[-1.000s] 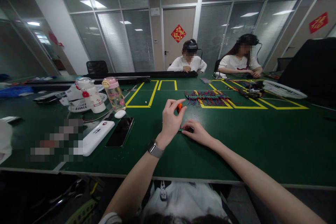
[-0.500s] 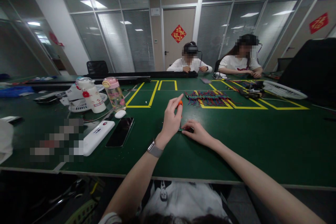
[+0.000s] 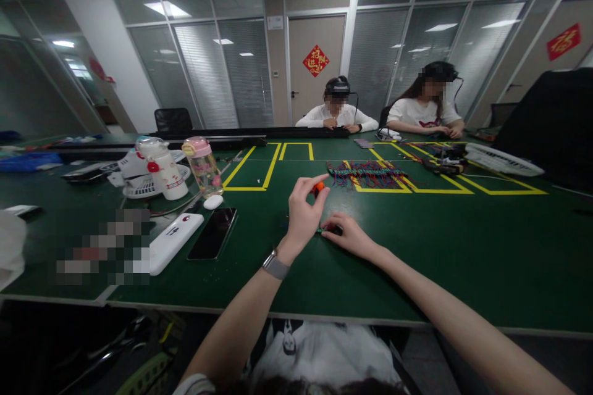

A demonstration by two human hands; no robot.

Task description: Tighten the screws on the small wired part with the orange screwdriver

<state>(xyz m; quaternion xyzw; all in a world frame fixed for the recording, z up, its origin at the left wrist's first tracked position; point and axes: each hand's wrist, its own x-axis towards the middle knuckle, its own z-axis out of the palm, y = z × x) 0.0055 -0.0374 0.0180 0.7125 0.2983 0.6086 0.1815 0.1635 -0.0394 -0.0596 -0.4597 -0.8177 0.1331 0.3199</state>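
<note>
My left hand is raised above the table, fingers curled around a screwdriver whose orange handle end shows between thumb and forefinger. The rest of the tool is mostly hidden by the hand. Just right of it, my right hand rests low on the tabletop, its fingers closed on the edge of a small green circuit board. Most of this board is covered by my hands. Beyond them lies a row of similar small boards with red and blue wires.
On the green table, a black phone, a white power bank and two drink bottles stand left of my hands. Yellow tape marks rectangles. Two people sit across; a black monitor is at right.
My left thumb and forefinger have parted around the orange handle end, showing more of it. My right hand stays in place at the board.
</note>
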